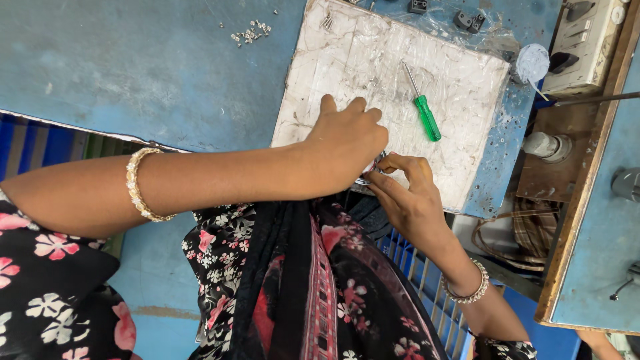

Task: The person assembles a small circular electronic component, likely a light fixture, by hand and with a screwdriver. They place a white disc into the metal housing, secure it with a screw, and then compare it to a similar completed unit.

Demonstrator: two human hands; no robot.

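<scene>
Working at the near edge of a white, scratched work pad [373, 73] laid on a blue table [147, 67]. Left hand [347, 143] curled knuckles-up, fingers closed narrow over a small metal part [371, 175]; right hand [407, 193] meets it from below, thumb and forefinger pinched on the same part. Part mostly hidden between the two hands; its shape cannot be told.

Around: green-handled screwdriver [423, 107] lying free on the pad, just beyond the right hand's fingers, tip pointing away. Small heap of screws [250, 32] on the bare table, well apart to the far left. Dark small fittings [467, 19] at the pad's far edge. A round grey cap [531, 63] at the pad's right corner, switch box [587, 47] beside it.

Room: pad's middle and left lie open. Right side crowded by a wooden-framed bench edge [580, 200] and coiled wire [527, 230] below. Pad's near edge overhangs the lap
</scene>
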